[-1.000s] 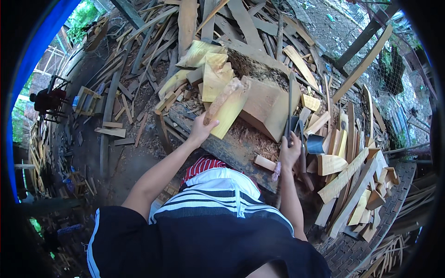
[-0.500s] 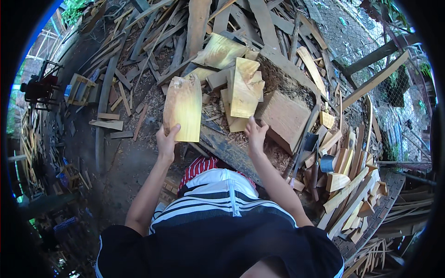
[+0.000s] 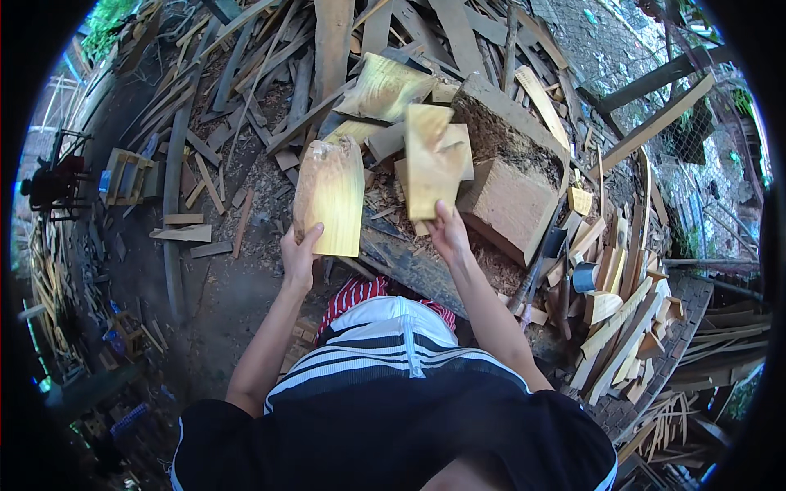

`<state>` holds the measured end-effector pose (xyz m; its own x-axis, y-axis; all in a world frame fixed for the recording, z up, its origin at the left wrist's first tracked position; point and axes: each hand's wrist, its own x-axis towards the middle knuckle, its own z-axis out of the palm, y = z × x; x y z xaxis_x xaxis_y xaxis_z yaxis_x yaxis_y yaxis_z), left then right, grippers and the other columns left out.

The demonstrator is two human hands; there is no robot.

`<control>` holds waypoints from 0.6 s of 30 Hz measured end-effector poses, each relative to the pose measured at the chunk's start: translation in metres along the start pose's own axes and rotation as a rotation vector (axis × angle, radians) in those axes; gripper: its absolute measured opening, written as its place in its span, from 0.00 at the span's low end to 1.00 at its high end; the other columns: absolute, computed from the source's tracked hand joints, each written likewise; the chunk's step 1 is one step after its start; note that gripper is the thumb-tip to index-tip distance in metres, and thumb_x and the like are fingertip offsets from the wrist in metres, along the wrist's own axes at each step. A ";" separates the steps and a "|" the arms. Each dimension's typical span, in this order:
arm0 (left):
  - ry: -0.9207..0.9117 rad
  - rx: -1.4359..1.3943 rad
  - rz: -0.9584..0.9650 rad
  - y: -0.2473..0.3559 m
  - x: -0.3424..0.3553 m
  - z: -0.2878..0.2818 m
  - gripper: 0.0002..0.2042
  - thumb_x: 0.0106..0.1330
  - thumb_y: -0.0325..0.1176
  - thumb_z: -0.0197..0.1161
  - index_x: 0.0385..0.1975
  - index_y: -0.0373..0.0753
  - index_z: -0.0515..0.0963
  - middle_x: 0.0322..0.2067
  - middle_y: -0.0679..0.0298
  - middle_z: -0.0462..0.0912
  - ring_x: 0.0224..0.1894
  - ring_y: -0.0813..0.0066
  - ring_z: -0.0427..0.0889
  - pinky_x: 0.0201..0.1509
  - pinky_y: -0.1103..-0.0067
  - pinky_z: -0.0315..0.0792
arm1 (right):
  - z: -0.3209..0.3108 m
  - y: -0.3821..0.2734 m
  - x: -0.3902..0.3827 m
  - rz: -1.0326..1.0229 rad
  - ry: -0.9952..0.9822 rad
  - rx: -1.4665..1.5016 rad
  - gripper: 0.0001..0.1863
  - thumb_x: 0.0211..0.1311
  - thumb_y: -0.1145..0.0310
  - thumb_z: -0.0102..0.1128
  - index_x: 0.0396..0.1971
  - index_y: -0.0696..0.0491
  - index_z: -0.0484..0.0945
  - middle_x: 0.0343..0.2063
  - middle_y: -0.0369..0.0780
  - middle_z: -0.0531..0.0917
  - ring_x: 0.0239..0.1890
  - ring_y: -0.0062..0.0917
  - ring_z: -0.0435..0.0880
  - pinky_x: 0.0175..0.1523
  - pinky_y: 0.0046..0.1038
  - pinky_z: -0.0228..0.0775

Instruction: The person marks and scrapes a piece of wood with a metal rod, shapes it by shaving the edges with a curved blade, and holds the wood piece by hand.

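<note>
My left hand (image 3: 301,250) is closed on a yellow board (image 3: 329,196) with a rough, pale bark edge. My right hand (image 3: 446,229) grips the lower end of a second yellow board (image 3: 430,159), which has a knotty notch in its right side. Behind them, more yellow offcuts (image 3: 385,86) lie heaped beside a large wooden block (image 3: 506,209) with a dark, rough top. Along that block's right side rests a long-handled metal tool (image 3: 550,250), close to a curved grey metal piece (image 3: 585,277).
Long scrap planks (image 3: 332,45) pile up beyond the block. Cut wood pieces (image 3: 618,327) are stacked at my right, above brick paving. Leaning beams (image 3: 655,123) and wire mesh stand at back right. A wooden crate (image 3: 127,176) and dark chair-like object (image 3: 57,180) are at left.
My right hand has left the metal tool and moved left to take hold of the second board. My left hand has shifted slightly left and down with its board, now turned more upright.
</note>
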<state>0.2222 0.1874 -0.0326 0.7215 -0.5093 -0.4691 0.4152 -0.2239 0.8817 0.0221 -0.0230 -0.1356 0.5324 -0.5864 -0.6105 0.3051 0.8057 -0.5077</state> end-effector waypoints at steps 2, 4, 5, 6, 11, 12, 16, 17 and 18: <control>-0.002 0.020 0.020 0.001 0.005 -0.008 0.20 0.66 0.30 0.60 0.55 0.29 0.69 0.45 0.56 0.80 0.42 0.70 0.84 0.42 0.77 0.83 | -0.012 0.018 -0.021 0.036 -0.078 -0.231 0.20 0.68 0.66 0.57 0.57 0.54 0.68 0.50 0.38 0.79 0.52 0.25 0.79 0.54 0.30 0.74; 0.004 0.043 0.044 0.004 0.005 -0.013 0.20 0.66 0.30 0.60 0.55 0.29 0.69 0.45 0.56 0.80 0.42 0.70 0.84 0.42 0.77 0.83 | -0.018 0.035 -0.034 0.086 -0.087 -0.367 0.20 0.68 0.65 0.58 0.56 0.55 0.69 0.48 0.38 0.80 0.49 0.24 0.81 0.50 0.27 0.76; 0.036 -0.001 -0.007 0.007 0.004 -0.014 0.20 0.66 0.31 0.59 0.55 0.29 0.69 0.45 0.56 0.80 0.42 0.70 0.84 0.41 0.77 0.83 | -0.017 0.047 -0.033 0.022 -0.019 -0.336 0.21 0.68 0.66 0.59 0.57 0.57 0.69 0.47 0.40 0.80 0.48 0.25 0.82 0.49 0.27 0.77; 0.068 -0.045 -0.057 0.009 0.004 -0.014 0.20 0.66 0.31 0.59 0.55 0.29 0.69 0.45 0.57 0.80 0.42 0.70 0.84 0.41 0.77 0.83 | -0.017 0.054 -0.031 -0.041 0.049 -0.304 0.22 0.67 0.67 0.60 0.57 0.58 0.70 0.47 0.41 0.81 0.47 0.25 0.83 0.48 0.26 0.78; 0.119 -0.026 -0.036 0.006 0.004 -0.026 0.20 0.65 0.29 0.60 0.56 0.29 0.70 0.46 0.58 0.80 0.44 0.71 0.84 0.42 0.77 0.82 | -0.015 0.027 -0.018 0.072 -0.182 -0.953 0.23 0.64 0.65 0.61 0.55 0.61 0.70 0.40 0.46 0.84 0.39 0.30 0.86 0.45 0.30 0.79; 0.121 -0.048 -0.035 0.005 0.005 -0.026 0.20 0.65 0.29 0.60 0.56 0.29 0.70 0.46 0.58 0.80 0.44 0.71 0.84 0.41 0.77 0.82 | -0.010 0.029 -0.018 -0.019 -0.306 -1.436 0.26 0.62 0.63 0.63 0.55 0.61 0.71 0.37 0.47 0.84 0.37 0.35 0.86 0.45 0.35 0.79; 0.119 -0.068 -0.039 0.009 0.007 -0.013 0.20 0.65 0.29 0.60 0.56 0.29 0.70 0.47 0.58 0.80 0.45 0.72 0.82 0.45 0.78 0.80 | 0.041 0.001 -0.012 -0.973 -0.047 -1.660 0.44 0.52 0.51 0.70 0.65 0.56 0.62 0.57 0.58 0.70 0.57 0.52 0.72 0.59 0.45 0.67; 0.107 -0.054 -0.001 0.006 0.007 -0.013 0.20 0.65 0.29 0.61 0.56 0.29 0.71 0.47 0.58 0.80 0.46 0.73 0.82 0.47 0.78 0.78 | 0.066 -0.019 -0.007 -0.835 0.094 -1.687 0.51 0.50 0.50 0.71 0.69 0.54 0.54 0.63 0.61 0.59 0.64 0.57 0.60 0.65 0.47 0.58; 0.080 -0.042 0.033 0.004 0.007 -0.012 0.20 0.65 0.29 0.61 0.55 0.29 0.71 0.47 0.58 0.80 0.47 0.73 0.81 0.50 0.78 0.76 | 0.071 -0.037 0.007 -0.941 0.227 -1.751 0.58 0.48 0.44 0.71 0.72 0.51 0.46 0.64 0.64 0.57 0.67 0.59 0.56 0.68 0.49 0.52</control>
<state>0.2353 0.1926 -0.0334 0.7764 -0.4479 -0.4435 0.4119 -0.1721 0.8949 0.0707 -0.0508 -0.0783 0.5617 -0.8093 0.1722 -0.6565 -0.5626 -0.5025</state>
